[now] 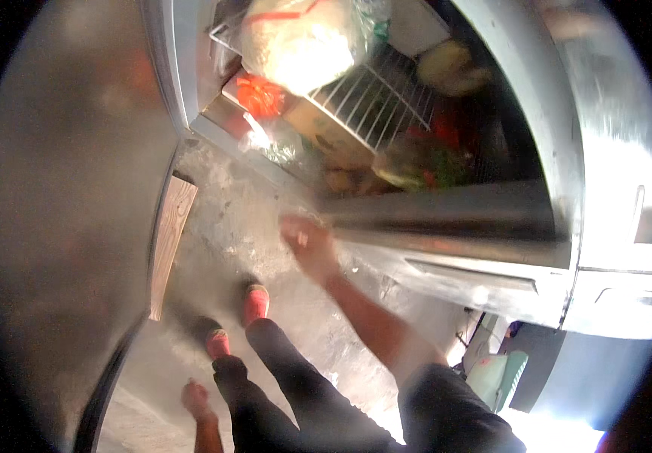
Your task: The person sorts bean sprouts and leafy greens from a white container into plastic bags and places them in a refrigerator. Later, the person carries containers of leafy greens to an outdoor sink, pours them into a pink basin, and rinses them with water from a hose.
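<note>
My right hand is stretched forward over the concrete floor, just short of the lower edge of an open refrigerator. Motion smears its fingers; they look bent, and no held thing shows. Lower down, by my left leg, hangs my left hand with its fingers curled in and nothing visible in them. Inside the refrigerator, a large clear bag of pale food rests on a wire shelf. Beside it are an orange-red plastic bag, a cardboard box and a crumpled clear bag. Leafy greens lie lower, blurred.
An open door panel fills the left side. At its edge, a wooden board lies on the floor. My feet, in red shoes, stand between. A pale green object and dark boxy shape are at lower right.
</note>
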Tool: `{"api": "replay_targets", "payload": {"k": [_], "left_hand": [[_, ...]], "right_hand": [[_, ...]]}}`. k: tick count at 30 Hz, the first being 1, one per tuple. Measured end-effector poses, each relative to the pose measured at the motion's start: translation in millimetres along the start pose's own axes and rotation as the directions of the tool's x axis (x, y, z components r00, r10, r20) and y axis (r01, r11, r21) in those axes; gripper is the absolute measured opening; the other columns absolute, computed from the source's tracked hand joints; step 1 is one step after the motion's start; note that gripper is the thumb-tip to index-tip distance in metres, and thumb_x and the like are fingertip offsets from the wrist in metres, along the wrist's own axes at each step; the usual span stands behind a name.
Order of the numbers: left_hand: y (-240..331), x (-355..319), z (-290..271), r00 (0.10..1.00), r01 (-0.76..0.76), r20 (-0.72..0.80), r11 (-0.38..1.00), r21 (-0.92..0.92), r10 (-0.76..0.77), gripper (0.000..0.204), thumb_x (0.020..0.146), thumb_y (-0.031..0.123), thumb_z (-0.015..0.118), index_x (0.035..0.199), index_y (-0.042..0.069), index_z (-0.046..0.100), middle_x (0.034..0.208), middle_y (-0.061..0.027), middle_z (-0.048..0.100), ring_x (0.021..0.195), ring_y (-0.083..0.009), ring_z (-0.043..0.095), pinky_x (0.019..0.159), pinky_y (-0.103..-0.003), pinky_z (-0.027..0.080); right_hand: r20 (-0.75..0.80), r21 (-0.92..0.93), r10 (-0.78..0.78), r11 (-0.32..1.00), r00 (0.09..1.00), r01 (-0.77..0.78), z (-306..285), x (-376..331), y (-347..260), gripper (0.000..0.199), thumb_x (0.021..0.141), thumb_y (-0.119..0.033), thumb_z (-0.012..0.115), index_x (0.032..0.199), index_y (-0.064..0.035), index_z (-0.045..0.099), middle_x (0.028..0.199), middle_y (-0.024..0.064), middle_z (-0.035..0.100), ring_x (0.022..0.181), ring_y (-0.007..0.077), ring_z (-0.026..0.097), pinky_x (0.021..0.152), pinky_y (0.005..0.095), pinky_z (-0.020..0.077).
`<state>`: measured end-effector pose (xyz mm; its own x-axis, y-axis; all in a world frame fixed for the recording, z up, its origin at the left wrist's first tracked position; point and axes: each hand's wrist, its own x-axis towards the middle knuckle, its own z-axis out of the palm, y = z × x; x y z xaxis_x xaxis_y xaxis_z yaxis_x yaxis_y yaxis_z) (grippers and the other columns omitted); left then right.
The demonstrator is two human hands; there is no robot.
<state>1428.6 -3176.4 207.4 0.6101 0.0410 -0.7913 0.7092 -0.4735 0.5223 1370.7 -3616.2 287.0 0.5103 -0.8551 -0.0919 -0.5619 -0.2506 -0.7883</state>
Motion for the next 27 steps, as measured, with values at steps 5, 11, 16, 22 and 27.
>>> {"api": "replay_targets", "payload": {"k": [5,11,16,22,27], "left_hand": [[-2,53,-170,0.947,-0.239,-0.23,0.97,-0.043,0.223,0.049,0.085,0.03,0.047,0.126,0.007,0.033,0.116,-0.0103,0.045,0.098,-0.0217,0.049,0.078,-0.033,0.042],[166,35,-199,0.868,-0.211,0.221,0.733,-0.646,0.445,0.051,0.089,0.021,0.045,0.133,0.004,0.024,0.137,-0.0119,0.027,0.121,-0.0261,0.034,0.103,-0.04,0.021],[245,-6,-174,0.17,-0.143,0.735,0.755,-0.64,0.656,0.044,0.093,0.017,0.036,0.13,-0.006,0.027,0.139,-0.0125,0.025,0.125,-0.0241,0.027,0.107,-0.033,0.013],[218,-5,-169,0.668,-0.743,0.258,0.646,0.173,0.698,0.048,0.084,0.02,0.053,0.123,-0.002,0.038,0.127,-0.0134,0.039,0.117,-0.0253,0.037,0.098,-0.037,0.026],[213,-80,-98,0.651,-0.752,0.345,0.637,0.17,0.676,0.049,0.078,0.019,0.06,0.119,-0.001,0.041,0.118,-0.0119,0.045,0.111,-0.0232,0.042,0.091,-0.034,0.032]], "right_hand": [[0.243,-0.073,0.549,0.833,0.8,-0.549,22,-205,52,0.026,0.077,-0.023,0.06,0.099,-0.0097,0.062,0.079,0.0099,0.063,0.073,0.0153,0.061,0.065,0.0297,0.0472],[0.284,-0.242,0.726,0.687,0.627,-0.685,27,-381,49,0.022,0.075,-0.022,0.055,0.096,-0.0178,0.061,0.086,0.0089,0.064,0.077,0.0263,0.062,0.069,0.0369,0.0489],[0.36,-0.399,0.785,0.618,0.504,-0.678,25,-419,27,0.026,0.075,-0.025,0.053,0.1,-0.0224,0.06,0.099,0.0078,0.061,0.09,0.0261,0.059,0.078,0.0388,0.0469],[0.516,-0.431,0.664,0.747,0.541,-0.505,25,-478,63,0.025,0.074,-0.026,0.052,0.095,-0.0198,0.064,0.099,0.0066,0.062,0.091,0.0255,0.059,0.079,0.0362,0.0471],[0.371,-0.263,0.5,0.865,0.783,-0.427,-6,-508,94,0.021,0.071,-0.022,0.057,0.088,-0.0119,0.062,0.081,0.0061,0.062,0.069,0.0208,0.06,0.065,0.0341,0.0493]]}}
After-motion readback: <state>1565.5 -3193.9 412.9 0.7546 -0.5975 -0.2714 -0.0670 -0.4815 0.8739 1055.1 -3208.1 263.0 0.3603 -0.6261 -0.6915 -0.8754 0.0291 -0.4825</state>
